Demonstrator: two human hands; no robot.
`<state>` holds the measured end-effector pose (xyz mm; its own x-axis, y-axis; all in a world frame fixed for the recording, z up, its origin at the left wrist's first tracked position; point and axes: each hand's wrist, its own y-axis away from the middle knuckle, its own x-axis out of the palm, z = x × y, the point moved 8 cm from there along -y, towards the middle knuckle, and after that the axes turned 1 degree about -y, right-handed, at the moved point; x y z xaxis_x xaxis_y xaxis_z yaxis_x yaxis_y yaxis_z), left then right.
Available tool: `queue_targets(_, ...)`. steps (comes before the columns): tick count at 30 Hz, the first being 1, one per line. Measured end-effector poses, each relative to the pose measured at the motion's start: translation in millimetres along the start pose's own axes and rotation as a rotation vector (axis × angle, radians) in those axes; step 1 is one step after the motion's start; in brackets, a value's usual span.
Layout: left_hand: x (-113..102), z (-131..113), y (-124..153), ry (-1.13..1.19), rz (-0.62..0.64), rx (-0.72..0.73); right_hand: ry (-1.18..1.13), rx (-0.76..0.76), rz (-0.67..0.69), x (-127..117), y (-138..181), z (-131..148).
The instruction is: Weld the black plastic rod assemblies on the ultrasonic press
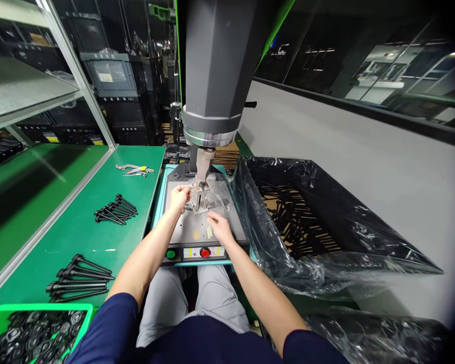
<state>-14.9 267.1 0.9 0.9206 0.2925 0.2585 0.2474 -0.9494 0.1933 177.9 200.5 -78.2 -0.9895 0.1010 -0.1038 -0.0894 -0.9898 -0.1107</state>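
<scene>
My left hand [181,197] is closed in a pinch at the left side of a metal fixture [199,199] under the press head. Whatever its fingertips hold is too small to make out. To the right of the fixture and lower, my right hand [220,227] hovers close over the grey base plate [185,230], fingers bent together toward the fixture; any part in them is hidden. The press's pale tool [203,164] comes down just above the fixture, where a small dark part [201,186] shows. Clear plastic film [220,194] surrounds the fixture.
Black ribbed rods with round heads [81,280] lie in groups on the green table [129,258] at left. A green bin [41,307] holds black round parts. Pliers [131,167] lie farther back. A plastic-lined box [364,217] of black rods stands right. Green [170,254] and red [205,253] buttons face me.
</scene>
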Motion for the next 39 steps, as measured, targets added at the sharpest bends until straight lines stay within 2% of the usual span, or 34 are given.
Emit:
queue_targets(3,-7,-1,3,-0.016,-0.037,-0.011,0.089,-0.052,0.013,-8,18,8)
queue_targets(6,-30,1,14,-0.024,-0.111,0.019,0.203,-0.094,-0.014,-27,40,9)
queue_targets(9,-74,7,41,-0.094,-0.198,0.174,0.302,-0.097,-0.151,-63,68,-4)
queue_targets(12,-128,26,84,-0.302,-0.338,0.328,0.489,-0.134,-0.354,-102,98,-20)
queue_targets(14,-156,47,110,-0.482,-0.395,0.339,0.621,-0.134,-0.412,-117,113,-33)
queue_targets(15,-165,59,119,-0.566,-0.385,0.322,0.663,-0.107,-0.41,-121,118,-42)
queue_targets(18,-171,86,134,-0.808,-0.239,0.341,0.689,-0.01,-0.352,-122,124,-68)
queue_targets(20,-169,93,137,-0.9,-0.176,0.401,0.675,0.001,-0.327,-121,124,-76)
queue_targets(27,-179,107,129,-0.939,-0.035,0.391,0.625,0.048,-0.326,-133,117,-92)
queue_targets(34,-183,111,129,-0.923,-0.037,0.357,0.633,0.041,-0.363,-134,114,-94)
queue_targets(39,-186,112,126,-0.873,-0.015,0.321,0.628,0.047,-0.32,-132,116,-93)
